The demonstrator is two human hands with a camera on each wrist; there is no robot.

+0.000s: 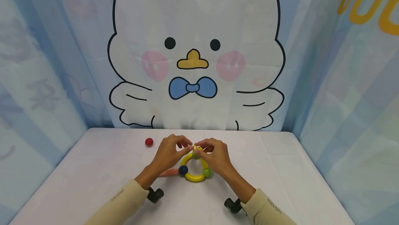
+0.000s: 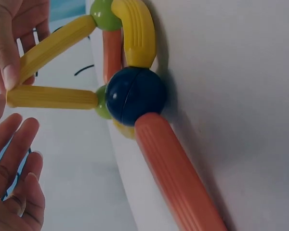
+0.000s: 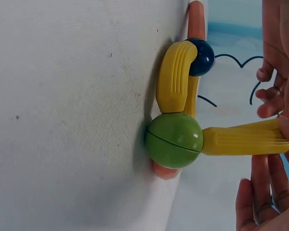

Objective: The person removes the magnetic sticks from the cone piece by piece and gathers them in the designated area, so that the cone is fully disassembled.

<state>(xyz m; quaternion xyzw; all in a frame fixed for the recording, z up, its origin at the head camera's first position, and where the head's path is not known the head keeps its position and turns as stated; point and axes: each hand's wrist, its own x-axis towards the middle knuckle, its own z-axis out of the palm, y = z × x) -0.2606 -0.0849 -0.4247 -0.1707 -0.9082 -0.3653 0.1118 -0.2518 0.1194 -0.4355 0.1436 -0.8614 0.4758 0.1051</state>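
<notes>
**Beige sleeves (image 1: 120, 202) below, two pinching hands above a ball-and-rod ring (image 1: 194, 178)**

Beige sleeves fill the lower left and lower right of the head view, with a black wrist mount (image 1: 155, 195) beside each. At lower middle, the left hand (image 1: 170, 150) and right hand (image 1: 216, 152) form narrow pinches, holding the meeting ends of two raised yellow rods (image 2: 53, 97); the remaining fingers are loosely bent.

Under the hands, the ball-and-rod ring rests on the white tabletop (image 1: 103, 169). At its left sits a dark blue ball (image 1: 183, 170), at its right a green ball (image 1: 207, 172), and a second green ball (image 2: 102, 102) at its far side. One curved yellow rod (image 3: 176, 79) bows along the near edge, joining the blue and right-hand green balls. Between the two green balls, the left wrist view shows an inner orange-red rod (image 2: 112, 55). An outer orange-red rod (image 1: 169, 172) juts left from the blue ball, partly hidden by the left wrist.

Well apart, a red ball (image 1: 149, 142) lies left of centre near the far edge. Cartoon-bird curtain (image 1: 193, 17) fills the upper frame.
</notes>
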